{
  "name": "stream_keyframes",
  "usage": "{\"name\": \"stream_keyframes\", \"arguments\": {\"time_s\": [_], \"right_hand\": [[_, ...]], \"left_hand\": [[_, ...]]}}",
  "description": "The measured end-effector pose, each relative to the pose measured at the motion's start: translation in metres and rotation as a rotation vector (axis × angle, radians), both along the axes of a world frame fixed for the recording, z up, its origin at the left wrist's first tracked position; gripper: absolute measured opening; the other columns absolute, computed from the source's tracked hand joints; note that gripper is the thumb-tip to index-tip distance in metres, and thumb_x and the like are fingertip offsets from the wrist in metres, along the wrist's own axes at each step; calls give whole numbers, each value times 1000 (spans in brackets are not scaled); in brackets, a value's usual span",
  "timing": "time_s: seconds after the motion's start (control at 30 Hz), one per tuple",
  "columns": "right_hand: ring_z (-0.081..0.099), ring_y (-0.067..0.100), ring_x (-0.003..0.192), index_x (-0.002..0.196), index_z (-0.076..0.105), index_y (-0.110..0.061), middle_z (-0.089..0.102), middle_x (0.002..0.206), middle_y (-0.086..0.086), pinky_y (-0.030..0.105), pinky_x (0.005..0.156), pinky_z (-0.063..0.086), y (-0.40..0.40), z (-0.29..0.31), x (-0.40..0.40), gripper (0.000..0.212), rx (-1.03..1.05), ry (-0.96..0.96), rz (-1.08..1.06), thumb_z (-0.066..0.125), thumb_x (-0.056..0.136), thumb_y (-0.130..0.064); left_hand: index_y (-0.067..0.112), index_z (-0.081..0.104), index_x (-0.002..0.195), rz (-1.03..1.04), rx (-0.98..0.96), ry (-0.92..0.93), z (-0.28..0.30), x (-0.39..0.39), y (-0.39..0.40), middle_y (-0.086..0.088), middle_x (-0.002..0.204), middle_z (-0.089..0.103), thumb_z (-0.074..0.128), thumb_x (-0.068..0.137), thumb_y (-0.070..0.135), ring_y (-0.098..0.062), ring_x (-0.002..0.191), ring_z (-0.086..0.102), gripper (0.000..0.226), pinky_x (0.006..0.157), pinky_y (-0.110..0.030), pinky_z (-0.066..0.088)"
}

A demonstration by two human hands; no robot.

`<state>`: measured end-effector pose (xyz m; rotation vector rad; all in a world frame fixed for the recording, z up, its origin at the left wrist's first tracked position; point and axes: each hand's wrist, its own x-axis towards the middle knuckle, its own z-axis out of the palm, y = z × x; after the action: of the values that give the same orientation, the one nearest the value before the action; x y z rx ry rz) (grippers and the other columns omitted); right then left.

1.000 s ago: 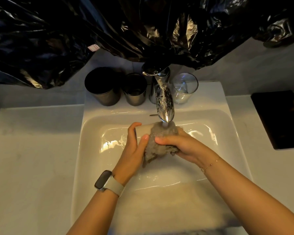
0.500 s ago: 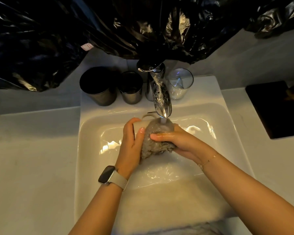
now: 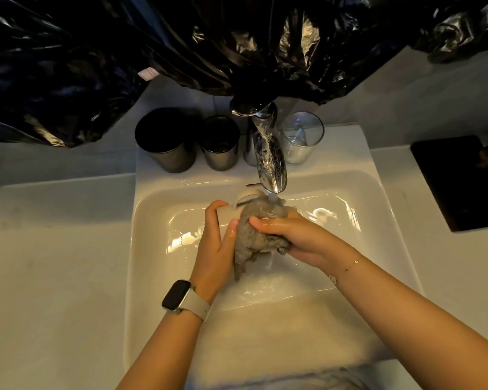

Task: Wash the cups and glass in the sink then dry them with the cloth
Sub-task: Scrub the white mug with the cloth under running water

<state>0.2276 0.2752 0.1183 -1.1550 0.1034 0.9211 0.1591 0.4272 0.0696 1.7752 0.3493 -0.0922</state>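
Over the white sink [image 3: 152, 266], my left hand [image 3: 217, 249] grips a white cup [image 3: 226, 214]; only a bit of its side and its curved handle show. My right hand [image 3: 302, 237] presses a wet grey cloth [image 3: 251, 243] against the cup, under water running from the chrome tap [image 3: 268, 159]. On the sink's back ledge stand a large dark cup [image 3: 166, 142] and a smaller dark cup [image 3: 220, 143] left of the tap. A clear glass [image 3: 300, 136] stands to the tap's right.
Black plastic sheeting [image 3: 181, 46] hangs low over the back ledge and the tap's top. A black tray [image 3: 457, 181] lies on the counter at the right. Pale countertop [image 3: 54, 277] stretches to the left of the sink.
Both hands stay under the tap with the cloth. The cup has turned a little in my left hand, so its white handle now shows near the water stream.
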Motion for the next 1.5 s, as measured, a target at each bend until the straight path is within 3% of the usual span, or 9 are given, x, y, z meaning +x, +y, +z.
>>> {"name": "stream_keyframes", "arguments": {"time_s": [0.13, 0.27, 0.43, 0.67, 0.77, 1.0, 1.1, 1.33, 1.5], "right_hand": [[70, 6, 79, 92, 69, -12, 75, 81, -6, 17, 69, 54, -1, 6, -5, 15, -61, -169, 56, 65, 85, 1], [63, -7, 65, 81, 64, -18, 69, 64, -20, 8, 63, 47, -11, 4, -8, 32, -184, -391, 264, 72, 76, 13], [60, -13, 67, 78, 62, -22, 67, 66, -26, 8, 67, 46, -17, -6, -10, 41, -364, -579, 237, 83, 63, 11], [62, -1, 50, 82, 66, -14, 69, 59, -8, 10, 43, 42, 3, 9, -16, 7, -225, -195, -271, 67, 88, -16], [65, -2, 59, 95, 61, -23, 70, 71, -10, 12, 48, 45, 6, 12, -10, 8, -312, -256, -195, 66, 90, -27], [69, 6, 71, 91, 65, -11, 73, 73, -7, 18, 62, 53, -19, 11, -10, 31, -112, -126, 54, 61, 79, 18], [59, -1, 53, 82, 63, -16, 66, 58, -13, 11, 47, 42, -18, 13, -13, 24, -285, -214, -8, 69, 80, 7], [57, -1, 48, 85, 70, -18, 69, 66, -3, 11, 41, 37, 7, -1, -22, 14, -415, -125, -347, 69, 87, -31], [61, -2, 55, 86, 63, -13, 66, 59, -11, 10, 48, 43, -19, 4, -28, 18, -145, -139, -56, 57, 91, 3]], "left_hand": [[34, 39, 127, 39, -144, 26, 4, 0, -5, 1, 106, 66, 36, 96, 64, 1, 95, 66, 43, 81, -19, 52], [23, 54, 132, 116, -337, 235, 6, 12, 0, -4, 123, 67, 47, 81, 81, -18, 116, 63, 79, 106, -46, 46], [23, 63, 116, 241, -486, 367, 13, 18, -1, -5, 98, 76, 41, 99, 55, -20, 90, 72, 42, 91, -46, 55], [47, 43, 107, 157, -49, 112, 8, 7, -20, 0, 101, 68, 35, 82, 77, -15, 96, 66, 39, 87, -40, 54], [44, 44, 104, 165, -31, 82, 11, 8, -20, 1, 100, 68, 34, 87, 72, -16, 97, 66, 34, 89, -41, 53], [35, 51, 111, 168, -218, 230, 21, 16, -10, 10, 108, 62, 43, 79, 79, -12, 105, 60, 55, 99, -40, 47], [32, 53, 118, 218, -260, 294, 15, 13, -14, 3, 112, 65, 45, 66, 90, -19, 109, 62, 78, 101, -51, 47], [35, 47, 102, 222, -11, 241, 14, 2, -28, 5, 96, 65, 37, 99, 60, -12, 92, 62, 27, 83, -35, 49], [29, 55, 115, 244, -188, 273, 12, 6, -15, 0, 104, 65, 42, 76, 79, -19, 100, 63, 65, 94, -48, 51]]}}
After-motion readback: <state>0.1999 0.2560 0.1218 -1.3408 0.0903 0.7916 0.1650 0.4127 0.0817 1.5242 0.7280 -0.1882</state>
